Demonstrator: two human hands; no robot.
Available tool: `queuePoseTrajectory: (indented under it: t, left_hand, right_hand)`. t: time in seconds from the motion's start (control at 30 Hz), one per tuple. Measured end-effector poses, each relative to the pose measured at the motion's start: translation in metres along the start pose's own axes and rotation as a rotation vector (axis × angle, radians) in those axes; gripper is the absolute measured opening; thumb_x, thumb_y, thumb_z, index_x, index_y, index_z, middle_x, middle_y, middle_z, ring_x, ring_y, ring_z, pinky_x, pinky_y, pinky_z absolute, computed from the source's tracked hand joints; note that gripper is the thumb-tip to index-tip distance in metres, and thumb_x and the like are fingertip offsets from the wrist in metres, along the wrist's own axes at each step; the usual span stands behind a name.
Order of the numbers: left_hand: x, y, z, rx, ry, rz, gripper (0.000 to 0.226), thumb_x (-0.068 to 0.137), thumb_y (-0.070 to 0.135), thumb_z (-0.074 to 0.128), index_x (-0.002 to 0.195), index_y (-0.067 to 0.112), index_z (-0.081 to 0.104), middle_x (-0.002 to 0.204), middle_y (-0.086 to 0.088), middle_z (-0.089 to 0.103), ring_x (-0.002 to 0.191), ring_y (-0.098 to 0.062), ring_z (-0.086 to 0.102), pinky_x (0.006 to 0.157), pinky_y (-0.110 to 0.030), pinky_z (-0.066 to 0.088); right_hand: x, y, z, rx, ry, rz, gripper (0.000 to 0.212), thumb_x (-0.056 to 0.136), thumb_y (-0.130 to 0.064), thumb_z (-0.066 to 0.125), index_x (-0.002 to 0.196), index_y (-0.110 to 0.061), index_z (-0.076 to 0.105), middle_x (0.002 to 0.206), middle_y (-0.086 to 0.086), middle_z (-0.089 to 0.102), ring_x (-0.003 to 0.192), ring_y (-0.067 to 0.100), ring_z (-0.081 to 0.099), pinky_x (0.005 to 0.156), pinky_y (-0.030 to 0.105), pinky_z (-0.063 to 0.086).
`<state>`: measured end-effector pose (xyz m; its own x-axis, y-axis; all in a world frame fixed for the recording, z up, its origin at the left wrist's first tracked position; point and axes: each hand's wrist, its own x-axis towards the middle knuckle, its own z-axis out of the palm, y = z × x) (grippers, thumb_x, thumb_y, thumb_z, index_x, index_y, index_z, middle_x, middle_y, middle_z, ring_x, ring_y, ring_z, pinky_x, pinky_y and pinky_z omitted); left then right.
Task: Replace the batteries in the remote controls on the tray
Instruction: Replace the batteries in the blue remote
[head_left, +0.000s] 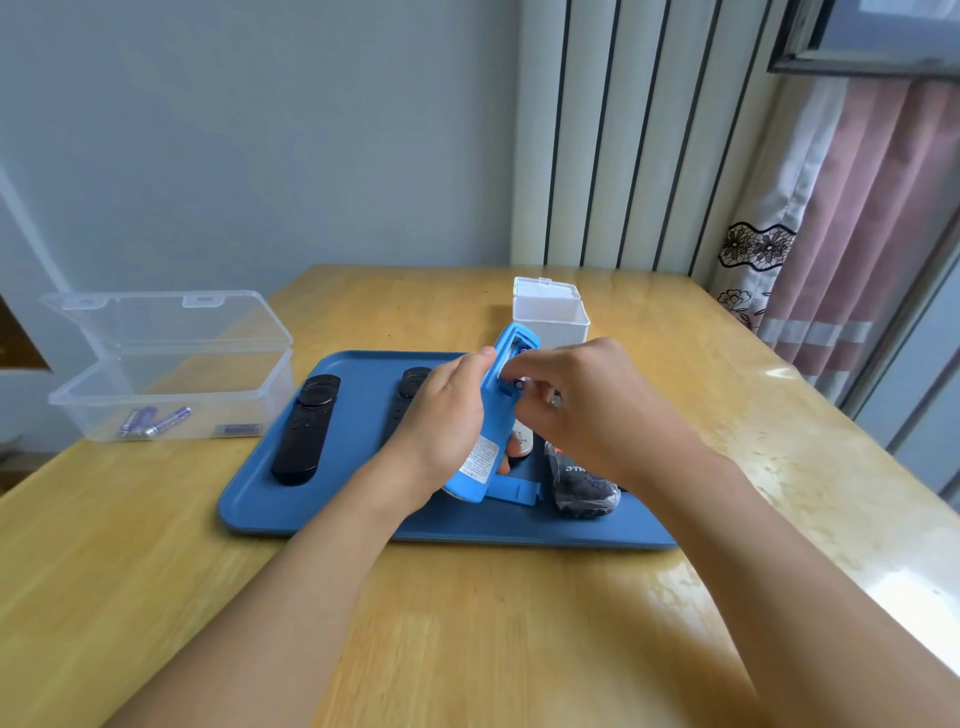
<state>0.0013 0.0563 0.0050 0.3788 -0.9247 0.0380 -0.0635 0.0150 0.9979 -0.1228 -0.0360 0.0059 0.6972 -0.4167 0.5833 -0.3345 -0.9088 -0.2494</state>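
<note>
Mid-swap on the blue remote (493, 415) above the tray (363, 519); left hand (441, 421) grips it; right hand (571, 400) pinches a battery (518, 384) at the open compartment; next it probably needs pulling free or seating, can't tell which.

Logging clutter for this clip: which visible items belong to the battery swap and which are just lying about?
In use: blue remote gripped by left hand; right hand at its battery bay; black remote; blue tray; clear box with batteries; white box.
Lying about: curtain; wrapped dark item, purpose unclear.

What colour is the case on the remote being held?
Bright blue; the case shows best in the head view, gripped by the left hand.
</note>
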Motion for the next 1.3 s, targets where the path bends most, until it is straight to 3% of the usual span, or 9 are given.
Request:
queuePoseTrajectory:
  t: [0.17, 0.23, 0.4, 0.6, 0.73, 0.83, 1.0, 1.2, 1.3]
  left_hand:
    - [0.002, -0.001, -0.001, -0.046, 0.007, -0.021, 0.046, 0.108, 0.035, 0.034, 0.097, 0.006, 0.067, 0.066, -0.017, 0.064, 0.048, -0.024, 0.06, 0.048, -0.03, 0.049]
    - [0.004, -0.002, -0.001, -0.077, 0.035, -0.024, 0.042, 0.108, 0.035, 0.036, 0.1, 0.006, 0.066, 0.072, -0.018, 0.066, 0.045, -0.024, 0.059, 0.045, -0.028, 0.048]
    - [0.016, -0.007, -0.014, -0.179, 0.147, -0.022, 0.045, 0.108, 0.035, 0.04, 0.117, -0.004, 0.06, 0.084, -0.015, 0.068, 0.047, -0.021, 0.056, 0.043, -0.027, 0.047]
    - [0.024, -0.014, -0.031, -0.236, 0.199, -0.017, 0.048, 0.107, 0.036, 0.042, 0.121, -0.007, 0.057, 0.077, -0.012, 0.069, 0.045, -0.02, 0.056, 0.041, -0.027, 0.048]
    - [0.028, -0.014, -0.032, -0.248, 0.2, -0.006, 0.047, 0.107, 0.037, 0.043, 0.12, -0.006, 0.057, 0.08, -0.012, 0.07, 0.044, -0.019, 0.056, 0.04, -0.025, 0.047]
    - [0.028, -0.017, -0.031, -0.237, 0.193, -0.007, 0.044, 0.107, 0.036, 0.044, 0.118, -0.005, 0.057, 0.08, -0.011, 0.07, 0.045, -0.019, 0.056, 0.04, -0.026, 0.047]
    - [0.033, -0.021, -0.036, -0.222, 0.211, -0.004, 0.041, 0.106, 0.037, 0.045, 0.115, 0.0, 0.058, 0.081, -0.01, 0.07, 0.047, -0.02, 0.057, 0.041, -0.027, 0.047]
    - [0.035, -0.021, -0.037, -0.214, 0.212, 0.007, 0.038, 0.107, 0.037, 0.044, 0.113, 0.003, 0.059, 0.083, -0.01, 0.07, 0.047, -0.019, 0.057, 0.043, -0.028, 0.049]
    - [0.038, -0.02, -0.037, -0.224, 0.226, 0.011, 0.037, 0.107, 0.037, 0.045, 0.11, 0.002, 0.058, 0.083, -0.011, 0.069, 0.048, -0.021, 0.057, 0.043, -0.028, 0.048]
  right_hand:
    - [0.0, 0.001, 0.002, 0.365, 0.039, 0.153, 0.011, 0.088, -0.024, 0.063, 0.079, -0.017, 0.065, 0.058, -0.002, 0.06, 0.047, 0.009, 0.042, 0.049, 0.022, 0.034]
    - [0.003, 0.004, 0.004, 0.587, 0.107, 0.264, 0.021, 0.089, -0.023, 0.073, 0.076, -0.015, 0.058, 0.056, -0.002, 0.059, 0.046, 0.009, 0.039, 0.045, 0.022, 0.032]
    - [0.024, 0.032, -0.002, 1.131, 0.22, 0.762, 0.015, 0.097, -0.009, 0.058, 0.083, -0.015, 0.057, 0.059, 0.004, 0.048, 0.041, 0.009, 0.03, 0.036, 0.018, 0.021]
    - [0.1, 0.093, 0.011, 1.112, -0.028, 1.029, 0.022, 0.104, -0.01, 0.046, 0.085, -0.004, 0.056, 0.066, 0.008, 0.05, 0.042, 0.008, 0.029, 0.035, 0.015, 0.025]
    - [0.147, 0.111, 0.018, 0.978, -0.173, 1.17, 0.045, 0.106, -0.044, 0.033, 0.092, -0.007, 0.054, 0.075, 0.009, 0.051, 0.057, 0.013, 0.036, 0.047, 0.019, 0.033]
    - [0.167, 0.112, 0.019, 0.692, -0.317, 1.064, 0.071, 0.099, -0.066, 0.023, 0.098, -0.007, 0.062, 0.08, 0.009, 0.057, 0.061, 0.015, 0.039, 0.055, 0.025, 0.033]
    - [0.173, 0.115, 0.029, 0.155, -0.576, 0.735, 0.097, 0.095, -0.073, 0.004, 0.103, -0.006, 0.073, 0.09, 0.009, 0.06, 0.073, 0.02, 0.043, 0.066, 0.034, 0.034]
    - [0.166, 0.12, 0.033, 0.035, -0.515, 0.586, 0.101, 0.092, -0.078, 0.007, 0.087, -0.009, 0.08, 0.123, 0.015, 0.067, 0.111, 0.03, 0.059, 0.1, 0.047, 0.042]
    - [0.161, 0.101, 0.026, 0.096, -0.28, 0.424, 0.086, 0.098, -0.07, 0.021, 0.081, -0.009, 0.079, 0.11, 0.013, 0.074, 0.104, 0.026, 0.066, 0.1, 0.043, 0.046]
